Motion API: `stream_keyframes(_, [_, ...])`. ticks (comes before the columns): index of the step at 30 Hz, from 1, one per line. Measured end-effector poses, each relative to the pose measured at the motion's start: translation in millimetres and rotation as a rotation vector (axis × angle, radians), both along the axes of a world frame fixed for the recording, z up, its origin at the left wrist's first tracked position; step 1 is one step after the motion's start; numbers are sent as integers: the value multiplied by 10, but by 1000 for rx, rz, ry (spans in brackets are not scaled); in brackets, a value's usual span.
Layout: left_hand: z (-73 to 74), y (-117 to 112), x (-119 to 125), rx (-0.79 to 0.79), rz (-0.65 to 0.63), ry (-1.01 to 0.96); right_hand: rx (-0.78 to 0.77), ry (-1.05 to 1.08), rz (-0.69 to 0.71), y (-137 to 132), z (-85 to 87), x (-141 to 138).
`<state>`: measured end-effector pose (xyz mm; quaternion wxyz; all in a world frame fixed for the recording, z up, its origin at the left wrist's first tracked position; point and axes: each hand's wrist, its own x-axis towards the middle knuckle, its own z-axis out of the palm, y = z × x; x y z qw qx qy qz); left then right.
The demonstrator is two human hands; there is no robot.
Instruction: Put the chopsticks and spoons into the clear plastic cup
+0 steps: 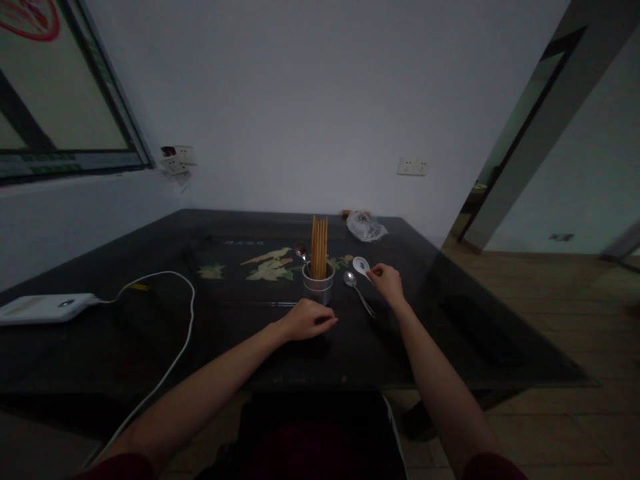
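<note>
A metal cup [319,285] stands near the middle of the dark table [150,347], holding several orange chopsticks [319,247] and a metal spoon [301,252]. My right hand [387,282] pinches the handle of a white ceramic spoon [361,265] just right of the cup. A second metal spoon [358,290] lies flat on the table between the cup and that hand. My left hand [306,320] rests on the table in front of the cup, its fingers curled with nothing visible in them.
A white device [43,308] with a white cable [175,333] lies at the table's left edge. A crumpled plastic bag [367,227] sits at the far edge by the wall. Open wooden floor lies to the right.
</note>
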<state>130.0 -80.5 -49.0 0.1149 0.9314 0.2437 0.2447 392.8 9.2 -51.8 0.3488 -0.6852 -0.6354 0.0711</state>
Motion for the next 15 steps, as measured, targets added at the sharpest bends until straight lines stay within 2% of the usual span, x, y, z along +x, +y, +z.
stream_keyframes(3, [-13, 1, 2, -6, 7, 1, 56, 210, 138, -56, 68, -129])
stream_keyframes(9, [-12, -2, 16, -110, 68, -33, -105, 737, 593, -381, 248, -511])
stream_keyframes(12, [19, -18, 27, -195, 105, -81, -185, 840, 762, -541, 313, -650])
stream_keyframes(15, [38, -30, 31, -256, 112, -108, -251, 905, 854, -629, 336, -722])
